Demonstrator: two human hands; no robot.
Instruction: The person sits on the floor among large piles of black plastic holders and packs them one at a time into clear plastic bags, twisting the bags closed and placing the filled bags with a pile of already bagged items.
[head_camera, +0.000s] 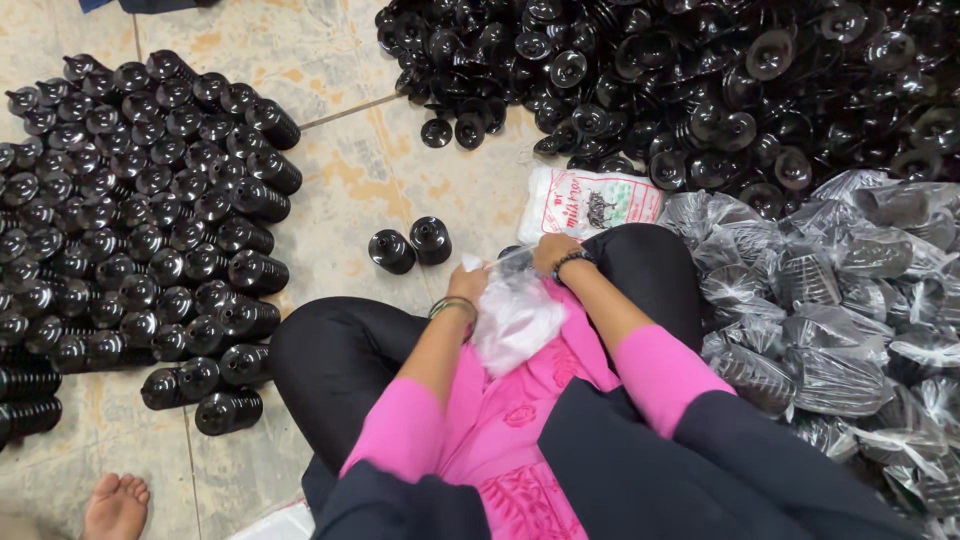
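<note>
A bundle of thin, clear, crinkled plastic bags (515, 318) lies in the lap of a person who sits cross-legged on the floor in black trousers and a pink embroidered top. The left hand (468, 285) rests on the near left edge of the bundle with its fingers closed on the film, a set of green bangles at the wrist. The right hand (555, 250) is at the far top edge, fingers pinched together on a fold of the same plastic, a dark beaded band around its wrist. Both forearms come out of pink sleeves.

Just beyond the knees, two black ribbed plastic bellows caps (410, 243) stand upright side by side on the beige stone-tile floor (350, 150), apart from everything else. Beside the right hand, past the knee, lies a flat white printed plastic packet (590, 200).

To the left, a large block of the same black ribbed pieces (140, 200) is laid out in tidy close rows, each touching its neighbours, with a few stragglers at the near edge. Across the top and far right, a loose heap of black caps (700, 80) lies tumbled at all angles. At the right, close against the person's right leg, is a pile of black ribbed pieces each wrapped in clear plastic (840, 310).

A bare foot (117, 505) of another person shows at the lower left corner.
</note>
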